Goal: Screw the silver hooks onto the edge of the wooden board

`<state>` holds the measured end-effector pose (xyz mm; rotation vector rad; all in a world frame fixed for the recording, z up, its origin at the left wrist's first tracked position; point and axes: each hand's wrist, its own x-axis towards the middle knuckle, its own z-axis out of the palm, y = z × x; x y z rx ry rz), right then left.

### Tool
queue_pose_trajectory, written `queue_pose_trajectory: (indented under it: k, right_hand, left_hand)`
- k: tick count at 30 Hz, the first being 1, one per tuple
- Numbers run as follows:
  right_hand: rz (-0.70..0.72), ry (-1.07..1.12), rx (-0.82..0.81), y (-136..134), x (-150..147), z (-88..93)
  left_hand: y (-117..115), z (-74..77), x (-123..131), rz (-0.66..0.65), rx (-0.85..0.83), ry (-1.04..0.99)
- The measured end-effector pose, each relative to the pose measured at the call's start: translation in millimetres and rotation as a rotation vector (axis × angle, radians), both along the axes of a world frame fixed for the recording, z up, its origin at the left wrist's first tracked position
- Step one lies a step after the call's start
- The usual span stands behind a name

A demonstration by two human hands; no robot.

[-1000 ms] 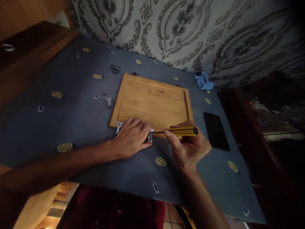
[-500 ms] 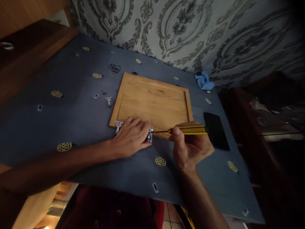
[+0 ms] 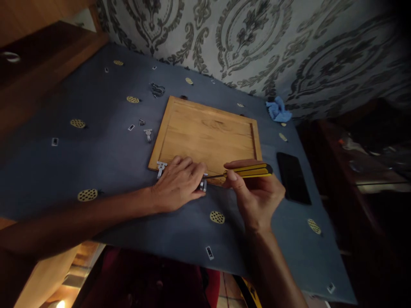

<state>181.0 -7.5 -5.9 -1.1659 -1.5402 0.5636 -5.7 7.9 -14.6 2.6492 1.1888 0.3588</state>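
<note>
Presently, a framed wooden panel [image 3: 208, 137] lies flat at the centre of the blue patterned surface [image 3: 112, 162]; clock positions are taken from its middle. The left hand [image 3: 178, 184] rests palm down over the near edge at 7 o'clock, fingers close together; whether it grips the panel cannot be told. The right hand, between 4 and 5 o'clock, is closed round a yellow-and-black screwdriver [image 3: 253, 170]; its shaft points to 9 o'clock, towards a metal hinge [image 3: 203, 185] at 6 o'clock, the tip being obscured by the left hand. A second hinge [image 3: 161, 170] sits at the 8 o'clock corner; a loose hinge [image 3: 148, 135] lies apart at 9; a black phone [image 3: 293, 177] lies near 4; a crumpled blue cloth [image 3: 278, 110], at 2.
</note>
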Motion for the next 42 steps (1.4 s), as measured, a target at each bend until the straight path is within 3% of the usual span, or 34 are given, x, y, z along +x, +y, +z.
queue_pose_trajectory:
  k: [3,7,9,13,15,17,21,26,42]
  right_hand:
    - [0.134,0.096,-0.148,2.4,5.6,8.2]
    - [0.229,0.121,-0.184,3.2,11.9,8.9]
    - [0.153,0.062,-0.121,1.3,11.1,5.4]
    - [-0.214,-0.174,0.164,-3.9,4.3,-1.2]
    - [-0.357,-0.174,0.316,-4.5,0.6,-0.3]
    - [-0.400,-0.079,0.395,-3.3,-2.5,3.1]
    - [-0.335,0.024,0.297,-1.4,-4.3,5.1]
    - [-0.268,-0.078,0.109,-4.3,1.8,-8.9]
    - [-0.173,-0.085,0.080,-4.4,-0.2,-15.1]
  left_hand:
    - [-0.4,-2.1,-0.3,-0.004,0.022,-0.017]
    - [-1.1,-3.8,-0.9,-0.006,0.038,-0.034]
    - [-1.1,-3.5,-1.0,-0.005,0.031,-0.032]
    - [-0.3,-2.8,-0.5,0.003,0.017,-0.018]
    - [0.0,-2.9,-0.3,0.003,0.015,-0.010]
    - [0.0,-3.3,-0.1,0.001,0.019,-0.008]
    - [-0.4,-2.5,-0.1,0.001,0.018,-0.003]
    - [-0.5,0.0,-0.1,-0.002,0.002,0.007]
    - [-0.8,-0.3,0.0,-0.004,0.014,0.014]
